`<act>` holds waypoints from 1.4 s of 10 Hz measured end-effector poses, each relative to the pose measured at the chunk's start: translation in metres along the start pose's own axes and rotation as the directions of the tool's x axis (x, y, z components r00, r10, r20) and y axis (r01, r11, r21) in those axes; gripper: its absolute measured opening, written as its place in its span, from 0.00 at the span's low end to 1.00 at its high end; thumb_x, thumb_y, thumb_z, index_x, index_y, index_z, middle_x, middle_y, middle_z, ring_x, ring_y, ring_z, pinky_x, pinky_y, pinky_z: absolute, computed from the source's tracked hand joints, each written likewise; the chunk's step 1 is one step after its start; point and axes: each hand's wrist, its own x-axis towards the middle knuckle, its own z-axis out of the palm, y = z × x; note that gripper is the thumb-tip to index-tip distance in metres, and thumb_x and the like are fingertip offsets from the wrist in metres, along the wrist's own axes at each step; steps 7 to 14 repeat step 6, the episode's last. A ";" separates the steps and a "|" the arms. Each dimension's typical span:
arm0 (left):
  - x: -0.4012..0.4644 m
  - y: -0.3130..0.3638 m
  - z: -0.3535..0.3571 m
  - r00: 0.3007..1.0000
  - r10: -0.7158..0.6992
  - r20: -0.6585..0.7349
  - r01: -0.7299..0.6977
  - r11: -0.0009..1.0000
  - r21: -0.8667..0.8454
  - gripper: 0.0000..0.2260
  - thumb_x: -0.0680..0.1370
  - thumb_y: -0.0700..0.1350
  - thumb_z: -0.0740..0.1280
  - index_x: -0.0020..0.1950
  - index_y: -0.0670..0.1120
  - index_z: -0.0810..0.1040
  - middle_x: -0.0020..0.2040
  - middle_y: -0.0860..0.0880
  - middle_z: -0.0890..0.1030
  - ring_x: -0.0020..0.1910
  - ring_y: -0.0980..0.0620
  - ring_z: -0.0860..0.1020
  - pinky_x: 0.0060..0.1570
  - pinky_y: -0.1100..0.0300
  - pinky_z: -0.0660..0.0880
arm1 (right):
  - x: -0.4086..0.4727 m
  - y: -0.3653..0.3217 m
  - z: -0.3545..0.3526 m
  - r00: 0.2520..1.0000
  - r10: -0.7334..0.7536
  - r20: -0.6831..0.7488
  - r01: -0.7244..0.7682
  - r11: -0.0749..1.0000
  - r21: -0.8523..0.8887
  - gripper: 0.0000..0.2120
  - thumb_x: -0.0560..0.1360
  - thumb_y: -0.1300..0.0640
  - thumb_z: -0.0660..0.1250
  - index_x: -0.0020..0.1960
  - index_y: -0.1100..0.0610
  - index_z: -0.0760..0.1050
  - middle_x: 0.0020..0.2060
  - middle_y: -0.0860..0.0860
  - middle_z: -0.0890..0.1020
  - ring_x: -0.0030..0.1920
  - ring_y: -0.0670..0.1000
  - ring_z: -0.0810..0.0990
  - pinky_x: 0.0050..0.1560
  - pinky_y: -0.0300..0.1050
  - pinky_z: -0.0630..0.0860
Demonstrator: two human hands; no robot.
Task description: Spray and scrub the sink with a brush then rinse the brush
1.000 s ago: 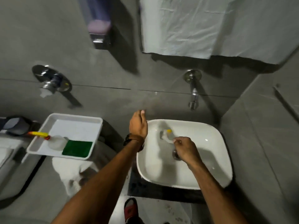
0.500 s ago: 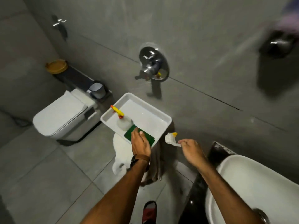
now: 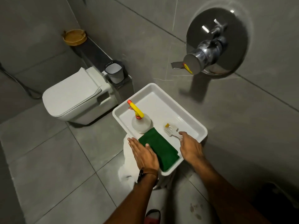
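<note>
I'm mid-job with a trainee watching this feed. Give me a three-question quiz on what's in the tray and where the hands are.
1. True or false: the brush lies inside the white tray.
2. What does the left hand rest on? A) the spray bottle B) the green cloth and the tray's near edge C) the toilet
3. Fill in: the right hand is at the brush's ____ end, bristles pointing away.

Key: 1 true; 2 B; 3 handle.
</note>
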 end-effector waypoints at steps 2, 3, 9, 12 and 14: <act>0.002 -0.002 0.022 0.999 0.034 -0.033 -0.034 0.999 0.015 0.30 0.81 0.39 0.57 0.79 0.37 0.46 0.81 0.41 0.42 0.80 0.43 0.47 0.76 0.55 0.50 | 0.027 -0.003 0.011 1.000 -0.006 -0.010 0.005 0.999 -0.037 0.22 0.84 0.54 0.61 0.77 0.50 0.64 0.64 0.55 0.79 0.62 0.62 0.80 0.59 0.56 0.78; 0.001 -0.003 0.021 0.999 0.047 -0.020 -0.047 0.999 0.010 0.30 0.80 0.37 0.57 0.79 0.36 0.46 0.81 0.40 0.43 0.80 0.42 0.47 0.76 0.56 0.48 | 0.023 -0.002 0.007 1.000 0.027 -0.007 -0.027 0.999 -0.042 0.26 0.82 0.53 0.65 0.78 0.51 0.63 0.66 0.55 0.79 0.63 0.61 0.80 0.59 0.55 0.77; -0.028 0.025 -0.021 0.991 0.127 0.042 -0.125 0.991 -0.046 0.29 0.81 0.39 0.58 0.79 0.35 0.48 0.80 0.37 0.48 0.80 0.40 0.49 0.77 0.55 0.47 | -0.074 0.023 -0.036 0.959 0.148 -0.243 -0.078 0.959 0.273 0.12 0.77 0.52 0.71 0.60 0.48 0.81 0.50 0.48 0.88 0.52 0.55 0.85 0.50 0.49 0.81; -0.028 0.025 -0.021 0.991 0.127 0.042 -0.125 0.991 -0.046 0.29 0.81 0.39 0.58 0.79 0.35 0.48 0.80 0.37 0.48 0.80 0.40 0.49 0.77 0.55 0.47 | -0.074 0.023 -0.036 0.959 0.148 -0.243 -0.078 0.959 0.273 0.12 0.77 0.52 0.71 0.60 0.48 0.81 0.50 0.48 0.88 0.52 0.55 0.85 0.50 0.49 0.81; -0.028 0.025 -0.021 0.991 0.127 0.042 -0.125 0.991 -0.046 0.29 0.81 0.39 0.58 0.79 0.35 0.48 0.80 0.37 0.48 0.80 0.40 0.49 0.77 0.55 0.47 | -0.074 0.023 -0.036 0.959 0.148 -0.243 -0.078 0.959 0.273 0.12 0.77 0.52 0.71 0.60 0.48 0.81 0.50 0.48 0.88 0.52 0.55 0.85 0.50 0.49 0.81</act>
